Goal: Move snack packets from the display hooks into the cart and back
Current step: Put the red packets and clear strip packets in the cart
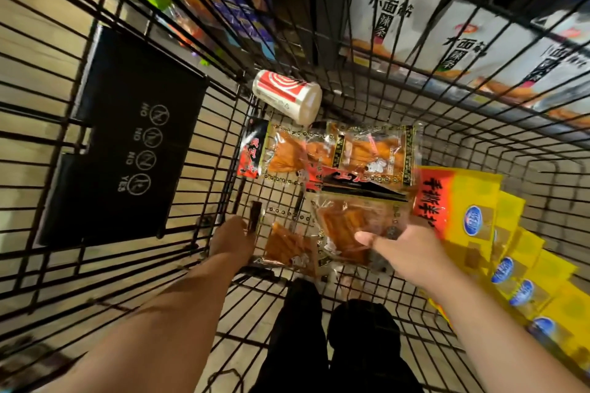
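Head view: we look down into the wire cart [479,150], with its black panel [127,137] on the left wall. Along the right side lie overlapped yellow packets [472,201]. On the cart floor lie clear snack packets [344,153], with a cup [287,96] on its side just beyond them. Our right hand [412,255] pinches the near packet [351,226], thumb on top and fingers under it. Our left hand [233,239] touches the dark header of a second packet [287,246]; we cannot tell whether its fingers grip.
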The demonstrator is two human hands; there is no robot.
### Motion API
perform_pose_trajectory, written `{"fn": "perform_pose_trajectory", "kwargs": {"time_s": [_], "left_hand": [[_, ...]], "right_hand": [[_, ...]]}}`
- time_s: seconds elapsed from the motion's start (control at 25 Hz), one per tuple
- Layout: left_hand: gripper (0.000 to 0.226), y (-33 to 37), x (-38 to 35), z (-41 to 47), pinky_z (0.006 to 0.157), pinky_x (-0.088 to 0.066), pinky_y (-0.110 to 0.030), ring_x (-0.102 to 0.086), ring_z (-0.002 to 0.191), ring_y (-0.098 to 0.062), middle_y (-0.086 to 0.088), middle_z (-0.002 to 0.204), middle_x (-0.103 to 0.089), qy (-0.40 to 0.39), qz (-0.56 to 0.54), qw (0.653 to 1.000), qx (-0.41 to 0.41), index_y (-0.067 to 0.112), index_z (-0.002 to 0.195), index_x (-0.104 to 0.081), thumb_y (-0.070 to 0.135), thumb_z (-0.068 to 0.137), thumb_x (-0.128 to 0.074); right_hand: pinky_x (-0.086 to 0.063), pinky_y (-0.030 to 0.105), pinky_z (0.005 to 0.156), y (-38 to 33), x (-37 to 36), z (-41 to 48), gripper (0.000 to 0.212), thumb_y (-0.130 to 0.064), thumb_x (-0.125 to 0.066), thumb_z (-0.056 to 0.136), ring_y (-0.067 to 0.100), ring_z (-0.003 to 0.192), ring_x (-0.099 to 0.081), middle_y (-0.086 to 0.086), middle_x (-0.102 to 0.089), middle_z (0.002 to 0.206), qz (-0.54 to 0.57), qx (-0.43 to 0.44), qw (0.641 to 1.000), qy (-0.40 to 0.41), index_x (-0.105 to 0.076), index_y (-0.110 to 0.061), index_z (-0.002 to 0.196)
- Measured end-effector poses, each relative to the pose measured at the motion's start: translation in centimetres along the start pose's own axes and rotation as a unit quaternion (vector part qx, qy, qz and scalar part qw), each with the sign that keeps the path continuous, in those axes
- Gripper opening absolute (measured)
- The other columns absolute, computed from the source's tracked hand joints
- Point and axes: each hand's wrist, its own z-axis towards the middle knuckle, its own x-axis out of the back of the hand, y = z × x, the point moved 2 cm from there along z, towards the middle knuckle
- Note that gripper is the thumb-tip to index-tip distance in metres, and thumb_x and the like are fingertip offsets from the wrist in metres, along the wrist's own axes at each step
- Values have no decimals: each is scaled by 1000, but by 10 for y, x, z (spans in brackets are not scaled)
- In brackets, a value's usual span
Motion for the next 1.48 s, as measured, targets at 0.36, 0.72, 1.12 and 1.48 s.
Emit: {"fn": "perform_pose_trajectory", "kwargs": {"time_s": [0.36, 0.72, 1.12, 1.48], "left_hand": [[11, 51, 80, -59, 59, -55, -36, -69, 70, -18, -1, 97, -74, -144, -245, 943, -172, 22, 112, -62, 29, 106, -56], [18, 101, 205, -163, 64, -55, -21, -68, 71, -10, 3, 83, -74, -281, -343, 822, -358, 19, 90, -74, 32, 97, -64], [31, 128, 347, -284, 55, -47, -28, -58, 68, -22, -12, 82, -66, -274, -374, 737, -492, 10, 86, -76, 24, 60, -82], [72, 145, 393, -430, 97, -52, -51, -67, 113, -30, -12, 127, -70, -231, -420, 632, -609, 25, 126, -71, 78, 80, -61]], "right_hand": [[-52, 25, 84, -8, 20, -27, 56, -62, -82, 69, 20, 106, -65, -15, -64, 100, 8, 30, 999, -39, -70, -22, 106], [-53, 13, 89, -33, 83, -107, 71, -32, -96, 62, 4, 103, -67, -11, -74, 114, 98, 190, 976, -32, -60, -32, 124], [-49, 7, 67, -86, 146, -264, 23, -13, -90, 74, -4, 76, -71, -17, -76, 80, 205, 345, 911, 101, -75, -26, 86], [-53, 9, 63, -104, 206, -422, 54, -56, -83, 54, -2, 83, -73, -18, -78, 92, 363, 400, 779, 319, -72, -30, 100]]}}
